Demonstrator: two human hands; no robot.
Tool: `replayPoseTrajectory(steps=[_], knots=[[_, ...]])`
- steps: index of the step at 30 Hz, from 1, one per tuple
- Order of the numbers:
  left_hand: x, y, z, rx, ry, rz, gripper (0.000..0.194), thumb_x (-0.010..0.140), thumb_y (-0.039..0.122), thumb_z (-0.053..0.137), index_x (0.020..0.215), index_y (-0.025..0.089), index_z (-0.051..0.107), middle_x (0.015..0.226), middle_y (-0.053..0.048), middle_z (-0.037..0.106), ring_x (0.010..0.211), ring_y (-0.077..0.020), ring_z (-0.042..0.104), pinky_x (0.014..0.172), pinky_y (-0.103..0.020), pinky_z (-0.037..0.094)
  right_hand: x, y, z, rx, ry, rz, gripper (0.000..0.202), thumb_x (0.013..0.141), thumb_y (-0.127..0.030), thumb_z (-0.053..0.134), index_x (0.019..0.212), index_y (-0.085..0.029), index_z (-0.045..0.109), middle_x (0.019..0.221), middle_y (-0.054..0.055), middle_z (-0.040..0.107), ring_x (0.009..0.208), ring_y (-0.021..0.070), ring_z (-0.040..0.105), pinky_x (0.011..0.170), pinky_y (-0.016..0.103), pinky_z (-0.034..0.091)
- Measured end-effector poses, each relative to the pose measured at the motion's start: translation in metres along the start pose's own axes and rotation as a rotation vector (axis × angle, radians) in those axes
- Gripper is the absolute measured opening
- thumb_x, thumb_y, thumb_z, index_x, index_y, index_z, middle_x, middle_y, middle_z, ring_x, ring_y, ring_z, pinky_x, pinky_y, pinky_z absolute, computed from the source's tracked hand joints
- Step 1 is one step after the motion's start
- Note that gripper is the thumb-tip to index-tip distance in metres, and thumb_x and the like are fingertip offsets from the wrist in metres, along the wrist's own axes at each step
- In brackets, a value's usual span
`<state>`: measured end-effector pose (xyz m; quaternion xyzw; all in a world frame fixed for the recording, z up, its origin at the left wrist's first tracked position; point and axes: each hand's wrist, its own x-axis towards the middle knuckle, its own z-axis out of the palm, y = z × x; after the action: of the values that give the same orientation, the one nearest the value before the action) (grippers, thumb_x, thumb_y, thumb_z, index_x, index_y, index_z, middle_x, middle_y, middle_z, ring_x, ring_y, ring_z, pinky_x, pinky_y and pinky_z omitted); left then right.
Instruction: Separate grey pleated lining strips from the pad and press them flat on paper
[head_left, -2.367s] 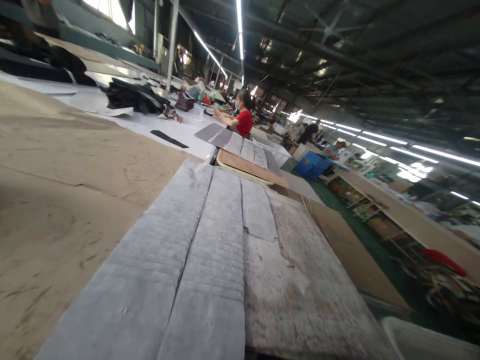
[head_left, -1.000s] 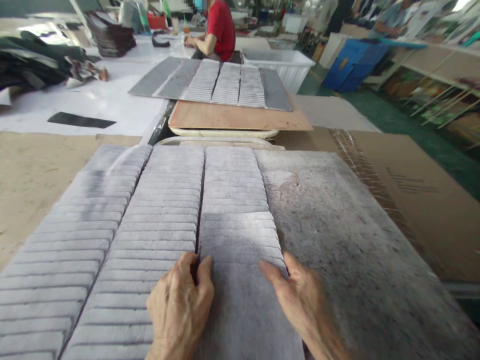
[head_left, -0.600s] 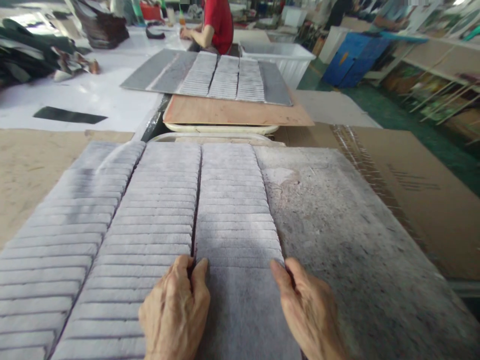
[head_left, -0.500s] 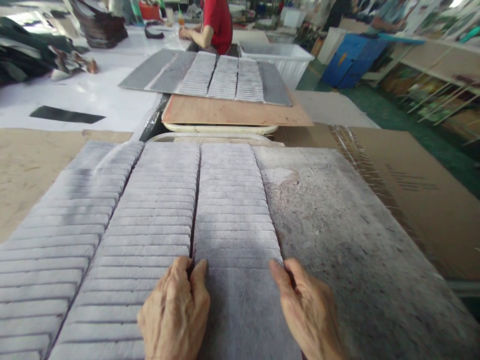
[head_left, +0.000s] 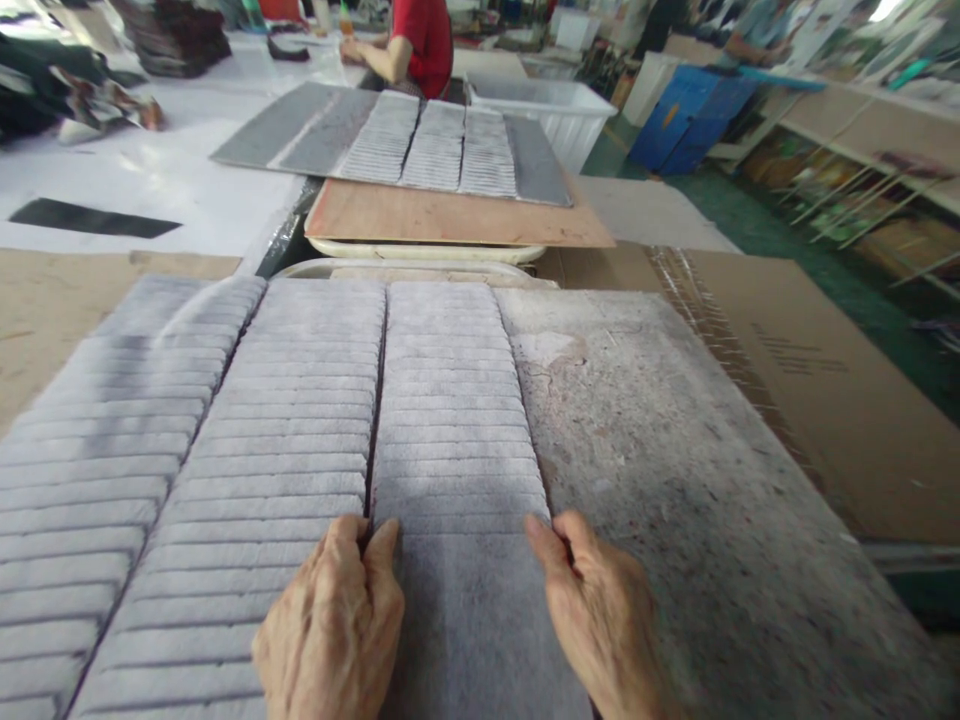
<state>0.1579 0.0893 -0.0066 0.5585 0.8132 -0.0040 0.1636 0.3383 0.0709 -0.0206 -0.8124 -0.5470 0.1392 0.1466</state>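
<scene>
Grey fabric pieces lie overlapped like shingles in three columns: a left column, a middle column and a right column. The nearest fabric piece of the right column shows a broad flat face towards me. My left hand pinches its left edge between thumb and fingers, its knuckles over the middle column. At the opposite edge my right hand pinches the same piece, thumb on top. The fingertips underneath are hidden. Beneath the columns is a speckled grey board, bare on the right.
Ahead, a second board with similar fabric columns rests on a plywood sheet. Flattened cardboard lies to the right. A white table stands left, a white bin behind. A person in a red top sits beyond.
The whole view has shifted a little, so everything sits slightly further left. Both hands keep their pinch at the same place on the fabric piece.
</scene>
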Motion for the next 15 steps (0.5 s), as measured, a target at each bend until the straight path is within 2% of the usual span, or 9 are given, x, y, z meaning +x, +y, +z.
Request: replayPoseTrajectory(steps=[8, 15], knots=[[0.0, 0.0043, -0.0014, 0.038, 0.018, -0.017, 0.029, 0.084, 0.044, 0.039, 0.088, 0.023, 0.058, 0.066, -0.004, 0.067, 0.069, -0.0235, 0.064, 0.054, -0.028, 0.036, 0.0012, 0.0, -0.0006, 0.011, -0.037, 0.036, 0.046, 0.081, -0.056, 0.028, 0.053, -0.022, 0.039, 0.038, -0.003, 0.038, 0.037, 0.0132, 0.04, 0.044, 0.024, 0.027], [-0.0024, 0.0062, 0.0027, 0.039, 0.102, -0.013, 0.028, 0.086, 0.04, 0.04, 0.094, 0.021, 0.06, 0.073, -0.005, 0.068, 0.069, -0.0211, 0.064, 0.056, -0.027, 0.038, 0.0051, -0.0013, -0.0028, 0.049, -0.067, 0.079, 0.048, 0.077, -0.061, 0.028, 0.051, -0.022, 0.038, 0.038, -0.004, 0.035, 0.038, 0.0133, 0.038, 0.045, 0.024, 0.028]])
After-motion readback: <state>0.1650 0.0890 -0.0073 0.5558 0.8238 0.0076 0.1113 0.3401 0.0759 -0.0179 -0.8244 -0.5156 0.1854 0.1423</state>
